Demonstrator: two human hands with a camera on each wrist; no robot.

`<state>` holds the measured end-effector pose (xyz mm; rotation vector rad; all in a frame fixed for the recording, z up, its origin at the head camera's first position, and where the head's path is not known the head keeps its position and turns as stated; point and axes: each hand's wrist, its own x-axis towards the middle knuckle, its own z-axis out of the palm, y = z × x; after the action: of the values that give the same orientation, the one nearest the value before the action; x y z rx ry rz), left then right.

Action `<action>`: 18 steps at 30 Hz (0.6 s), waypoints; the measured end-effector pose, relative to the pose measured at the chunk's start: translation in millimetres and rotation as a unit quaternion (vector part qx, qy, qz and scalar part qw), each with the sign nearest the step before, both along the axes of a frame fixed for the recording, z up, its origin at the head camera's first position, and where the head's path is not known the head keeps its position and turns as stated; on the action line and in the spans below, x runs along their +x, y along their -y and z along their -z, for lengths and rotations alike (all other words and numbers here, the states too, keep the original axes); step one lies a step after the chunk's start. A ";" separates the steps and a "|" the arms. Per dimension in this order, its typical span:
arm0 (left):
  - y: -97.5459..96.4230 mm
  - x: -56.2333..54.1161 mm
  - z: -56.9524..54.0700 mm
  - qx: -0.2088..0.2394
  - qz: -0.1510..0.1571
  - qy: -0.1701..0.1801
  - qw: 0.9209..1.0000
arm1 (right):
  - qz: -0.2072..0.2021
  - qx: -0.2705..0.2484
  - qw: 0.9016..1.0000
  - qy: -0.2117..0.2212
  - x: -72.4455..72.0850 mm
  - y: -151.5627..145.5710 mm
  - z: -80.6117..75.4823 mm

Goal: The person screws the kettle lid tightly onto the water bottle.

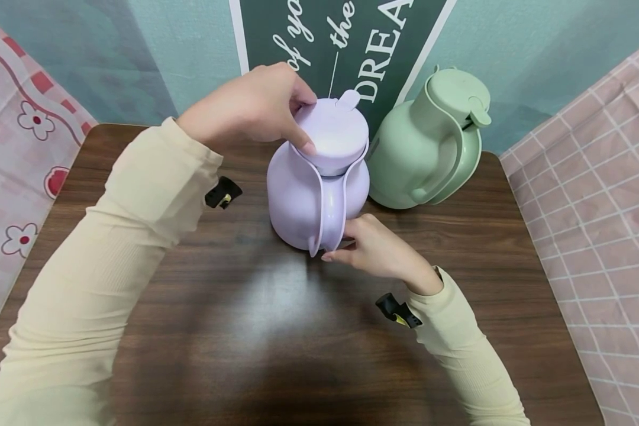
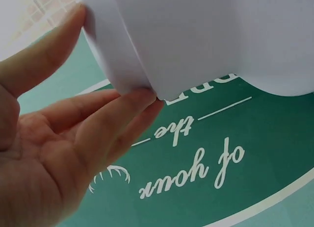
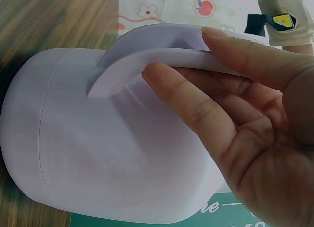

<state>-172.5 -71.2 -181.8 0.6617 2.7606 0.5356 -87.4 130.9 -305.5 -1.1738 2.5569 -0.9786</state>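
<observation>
A lavender vacuum jug point(image 1: 293, 189) stands on the dark wood table, its handle point(image 1: 331, 207) turned toward me. My left hand point(image 1: 258, 103) pinches the round lid point(image 1: 335, 130) from the left, thumb at the near side and fingers on the far side. In the left wrist view the thumb point(image 2: 59, 45) and fingertips sit at the lid's edge. Low on the handle, my right hand point(image 1: 378, 245) holds on from the right. The right wrist view has the thumb on the handle's outer side and the fingers point(image 3: 186, 102) reaching beneath it.
A pale green jug point(image 1: 404, 148) of the same shape stands just right of the lavender one. Behind both hangs a teal cloth point(image 1: 191, 35) with a dark green lettered panel point(image 1: 319, 35). Flowered cloth point(image 1: 26, 177) borders the left side, pink checked cloth point(image 1: 591, 207) the right.
</observation>
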 end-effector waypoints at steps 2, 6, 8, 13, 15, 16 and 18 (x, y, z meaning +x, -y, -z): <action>-0.2 0.6 0.6 -0.002 -0.013 -0.001 1.000 | -0.001 -0.001 1.000 -0.001 0.0 -0.4 0.6; -2.0 0.4 6.1 -0.009 -0.040 -0.032 0.999 | 0.000 -0.001 1.000 -0.001 0.3 -1.1 0.3; -3.7 -0.9 9.9 -0.014 -0.052 -0.045 0.998 | 0.001 -0.001 1.000 0.001 0.3 -1.3 0.2; -9.3 -4.2 19.3 -0.026 -0.082 -0.045 0.995 | 0.001 0.000 1.000 0.007 0.0 -1.5 -0.1; -11.2 -4.6 23.3 -0.027 -0.088 -0.047 0.995 | 0.001 0.000 1.000 0.007 0.1 -1.5 -0.1; -12.0 -4.9 25.1 -0.029 -0.089 -0.049 0.994 | 0.000 0.000 1.000 0.007 -0.1 -1.4 0.2; -13.4 -4.9 28.8 -0.031 -0.091 -0.054 0.994 | 0.000 0.000 1.000 0.007 -0.3 -1.4 0.9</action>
<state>-177.4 -57.8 -210.6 0.4411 2.9451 0.4609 -87.7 132.2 -306.4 -1.1627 2.5473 -0.9830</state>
